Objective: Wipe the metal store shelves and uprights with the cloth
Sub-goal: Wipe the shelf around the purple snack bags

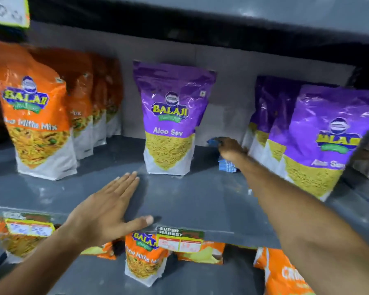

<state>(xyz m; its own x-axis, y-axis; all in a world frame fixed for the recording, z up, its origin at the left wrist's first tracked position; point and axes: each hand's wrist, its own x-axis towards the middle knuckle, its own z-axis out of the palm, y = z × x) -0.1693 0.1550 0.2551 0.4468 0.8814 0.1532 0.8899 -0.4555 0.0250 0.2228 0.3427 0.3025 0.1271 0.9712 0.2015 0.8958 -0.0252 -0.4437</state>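
A grey metal shelf point(200, 201) runs across the view at chest height. My right hand point(229, 149) reaches deep to the back of it, closed on a blue cloth point(226, 163) that shows above and below the fingers. The cloth rests on the shelf between the single purple Aloo Sev pouch point(168, 118) and the purple pouches on the right point(320, 135). Near the front edge my left hand point(107, 207) lies flat on the shelf, fingers spread, holding nothing.
Orange Mitha Mix pouches point(36, 116) stand in a row at the left. The upper shelf point(200, 15) overhangs closely. Price labels point(180, 239) hang on the front lip. More orange pouches point(143, 258) sit on the shelf below.
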